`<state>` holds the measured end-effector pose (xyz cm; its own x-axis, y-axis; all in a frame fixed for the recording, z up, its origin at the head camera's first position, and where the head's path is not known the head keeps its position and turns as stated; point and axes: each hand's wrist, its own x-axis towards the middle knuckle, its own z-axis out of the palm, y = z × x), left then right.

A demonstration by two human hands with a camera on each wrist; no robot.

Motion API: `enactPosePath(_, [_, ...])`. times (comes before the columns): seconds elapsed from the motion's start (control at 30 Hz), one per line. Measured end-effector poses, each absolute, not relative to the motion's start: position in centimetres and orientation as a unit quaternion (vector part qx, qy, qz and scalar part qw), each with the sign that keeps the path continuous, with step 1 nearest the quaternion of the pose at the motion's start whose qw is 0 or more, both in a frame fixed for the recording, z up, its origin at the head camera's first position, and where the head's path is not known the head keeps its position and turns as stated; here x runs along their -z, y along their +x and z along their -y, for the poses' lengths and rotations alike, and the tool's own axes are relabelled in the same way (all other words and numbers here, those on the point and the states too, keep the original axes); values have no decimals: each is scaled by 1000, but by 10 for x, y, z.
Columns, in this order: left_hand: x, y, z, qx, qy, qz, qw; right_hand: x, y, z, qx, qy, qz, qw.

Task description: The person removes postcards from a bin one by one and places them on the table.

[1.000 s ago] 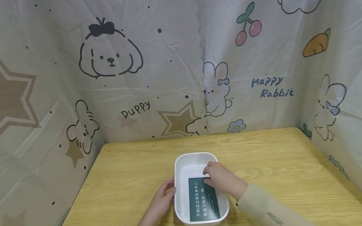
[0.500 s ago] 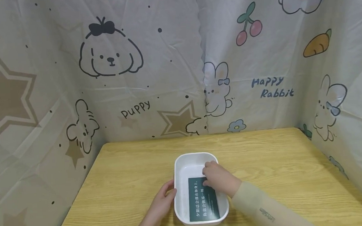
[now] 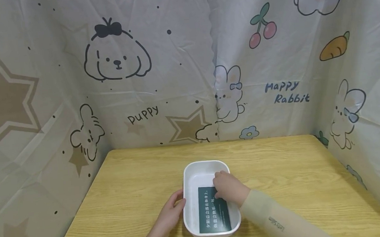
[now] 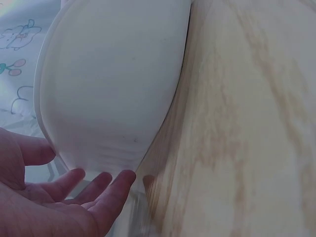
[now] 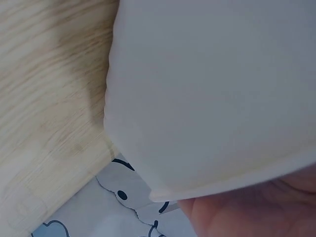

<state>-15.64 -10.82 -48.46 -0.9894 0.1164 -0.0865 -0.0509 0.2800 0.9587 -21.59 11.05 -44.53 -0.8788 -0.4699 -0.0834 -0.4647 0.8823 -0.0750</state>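
Observation:
A white rectangular tub (image 3: 189, 169) with rounded corners stands on the wooden table. Flat inside it lies a dark green card (image 3: 212, 218) with white printed characters, toward the near right. My left hand (image 3: 168, 214) rests against the tub's left side. In the left wrist view its thumb touches near the rim and its extended fingertips meet the outer wall. My right hand (image 3: 228, 188) reaches over the right rim into the tub, fingers bent, thumb over the card's upper right part. I cannot tell whether it pinches the card; the wall hides the fingertips in the right wrist view.
The yellow wood-grain table (image 3: 141, 176) spreads around the tub. A pale cloth curtain (image 3: 173, 61) printed with cartoon animals, stars and fruit encloses its back and both sides.
My right hand has shifted slightly left, further into the tub, and its fingers have drawn in. The tub, the card and my left hand have stayed in place.

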Motion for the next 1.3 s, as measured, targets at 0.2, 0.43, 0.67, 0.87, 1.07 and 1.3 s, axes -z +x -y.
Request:
enactPosePath(0.2, [486,-156,108,-601,24,-796,70,442,-213,-110,15,-239,-969,52])
enactPosePath(0.43, [488,-156,109,-604,27,-793,76,447,-214,-110,15,-231,-971,54])
enactPosePath(0.67, [488,-156,109,-605,27,-792,80,450,-215,-109,26,-224,-973,51])
enactPosePath(0.87, [487,-156,109,-610,32,-788,79,452,-215,-109,27,-222,-973,48])
enactPosePath(1.07, [489,-157,109,-612,32,-786,79,452,-215,-108,22,-224,-973,44])
enactPosePath(1.3, [488,-156,109,-609,24,-789,84,452,-214,-108,28,-219,-974,45])
